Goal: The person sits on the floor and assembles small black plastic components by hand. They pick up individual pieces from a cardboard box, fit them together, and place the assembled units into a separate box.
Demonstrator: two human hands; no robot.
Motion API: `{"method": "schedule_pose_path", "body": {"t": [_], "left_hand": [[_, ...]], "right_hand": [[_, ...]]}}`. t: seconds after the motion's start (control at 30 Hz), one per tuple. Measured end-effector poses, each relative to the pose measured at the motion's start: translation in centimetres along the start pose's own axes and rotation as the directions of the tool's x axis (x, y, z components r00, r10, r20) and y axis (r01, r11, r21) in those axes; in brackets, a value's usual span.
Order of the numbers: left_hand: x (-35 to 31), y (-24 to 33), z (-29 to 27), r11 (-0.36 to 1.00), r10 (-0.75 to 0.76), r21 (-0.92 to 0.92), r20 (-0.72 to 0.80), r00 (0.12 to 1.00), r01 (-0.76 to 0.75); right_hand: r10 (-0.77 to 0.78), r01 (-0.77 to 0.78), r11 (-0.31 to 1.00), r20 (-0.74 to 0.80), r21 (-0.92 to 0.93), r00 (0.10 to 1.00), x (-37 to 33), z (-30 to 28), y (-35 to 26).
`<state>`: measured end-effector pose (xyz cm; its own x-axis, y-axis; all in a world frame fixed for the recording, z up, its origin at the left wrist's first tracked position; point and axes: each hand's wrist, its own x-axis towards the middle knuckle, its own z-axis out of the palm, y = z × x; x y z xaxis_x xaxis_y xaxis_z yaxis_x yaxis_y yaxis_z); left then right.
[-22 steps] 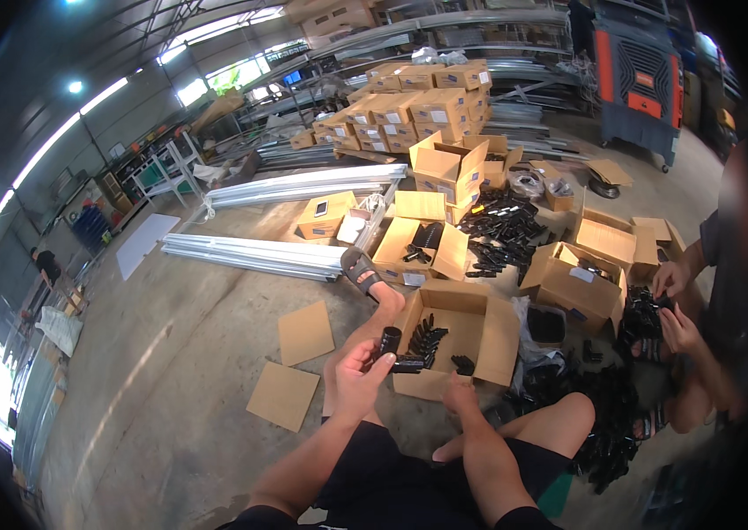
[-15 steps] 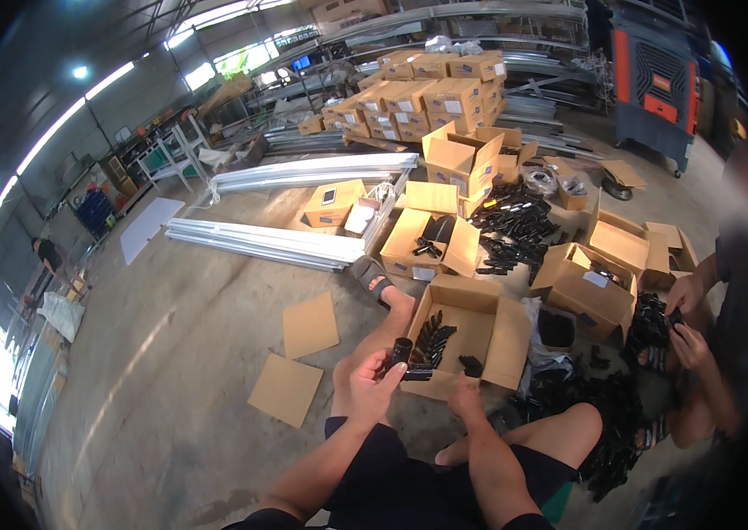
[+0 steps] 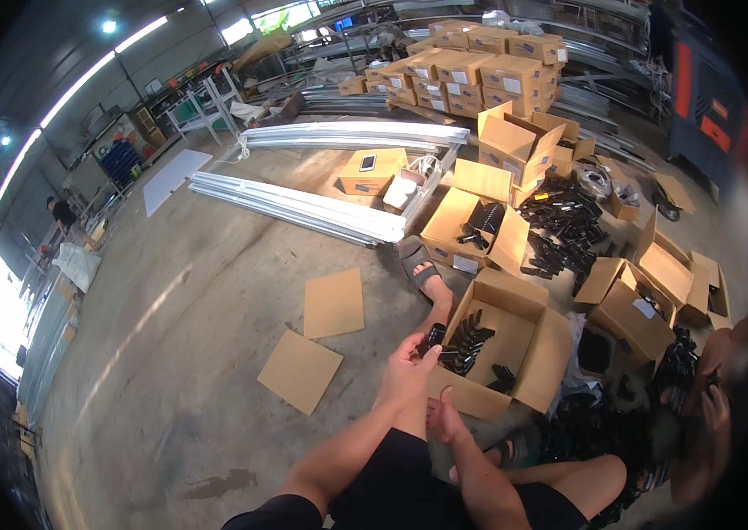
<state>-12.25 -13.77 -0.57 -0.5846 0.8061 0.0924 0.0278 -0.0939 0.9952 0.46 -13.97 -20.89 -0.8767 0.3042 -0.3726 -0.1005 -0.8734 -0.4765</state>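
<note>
My left hand [image 3: 405, 367] is closed around a black tube-shaped fitting [image 3: 436, 335] at the left near corner of an open cardboard box [image 3: 482, 403]. Just to its right and lower, my right hand [image 3: 446, 419] is outside the box's near wall, thumb raised and fingers apart, with nothing seen in it. Inside the box, a slanted row of black fittings [image 3: 473, 343] lies along the left side. A small group of black fittings [image 3: 502, 378] rests near the front wall. Part of the row is hidden behind my left hand.
Another open box [image 3: 453, 231] with black fittings stands beyond, beside a loose heap [image 3: 564, 221]. Cardboard sheets [image 3: 301, 371] lie on the floor to the left. Long metal profiles [image 3: 294, 205] lie further off. At the right, a co-worker's hands [image 3: 717, 402] are near a black pile.
The whole scene has shifted right in the picture. My right hand has moved left, away from the small group of fittings in the box, toward my left hand, which still holds its fitting.
</note>
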Motion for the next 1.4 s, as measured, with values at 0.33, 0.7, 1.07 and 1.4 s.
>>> {"method": "schedule_pose_path", "body": {"t": [0.33,0.7,1.07,1.4], "left_hand": [[-1.2,-0.5,-0.3,0.993,0.097,0.066,-0.031,0.995,-0.095],[-0.8,1.5,0.5,0.997,-0.059,0.059,0.004,0.998,0.058],[-0.1,-4.4,8.6,0.984,-0.165,-0.011,0.304,0.938,0.177],[0.7,-4.2,9.8,0.98,-0.178,-0.024,0.326,0.928,0.196]], "right_hand": [[-0.103,0.109,0.992,-0.087,0.067,0.991,-1.5,11.8,-5.1],[0.026,-0.109,0.945,-0.261,-0.309,0.965,-8.8,3.9,-8.3],[-0.555,-0.393,0.315,-0.504,-0.864,0.662,-23.6,-9.7,-16.8],[-0.425,-0.679,0.496,-0.833,-0.542,0.354,-25.0,-20.5,-21.0]]}}
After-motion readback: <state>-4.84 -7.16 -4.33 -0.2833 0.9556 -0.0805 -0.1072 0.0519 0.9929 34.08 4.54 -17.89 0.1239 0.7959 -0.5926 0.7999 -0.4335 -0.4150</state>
